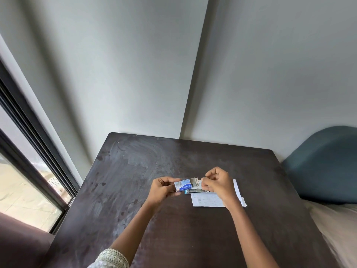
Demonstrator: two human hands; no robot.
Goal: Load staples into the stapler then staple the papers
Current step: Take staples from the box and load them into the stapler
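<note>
My left hand holds a small blue and white staple box above the dark table, its inner tray slid out toward the right. My right hand is pinched at the tray's open end; whether it holds staples I cannot tell. Just below the box lies the stapler, a slim metal and teal piece, resting on the top edge of the papers. The printed white papers lie flat on the table, partly hidden under my right wrist.
The dark brown table stands against a grey wall. A window with a black frame is on the left. A blue cushion and a beige bed sit to the right.
</note>
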